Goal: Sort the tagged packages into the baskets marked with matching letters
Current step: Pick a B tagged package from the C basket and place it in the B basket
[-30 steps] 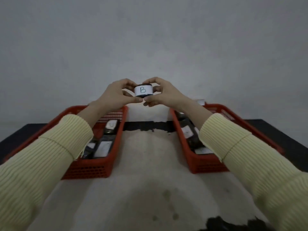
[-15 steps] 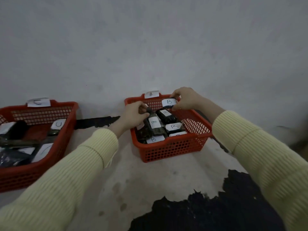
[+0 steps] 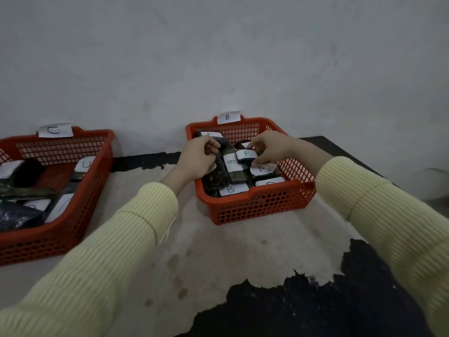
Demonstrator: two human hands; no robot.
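Note:
A red basket with a paper B label on its back rim holds several dark packages with white B tags. My right hand is inside the basket, fingers closed on a small dark package tagged B, which lies on top of the others. My left hand is at the basket's left side, fingers curled around the top end of a long dark package tagged B. A second red basket at the left carries a C label and holds C-tagged packages.
Both baskets stand on a worn pale tabletop against a grey wall. Black patches show where the surface has peeled, a large one at the near right. The table's dark right edge runs behind the B basket.
The view has turned right toward the B basket. The small B package, first held up in both hands, has come down into the basket under my right hand. My left hand moved onto the long package.

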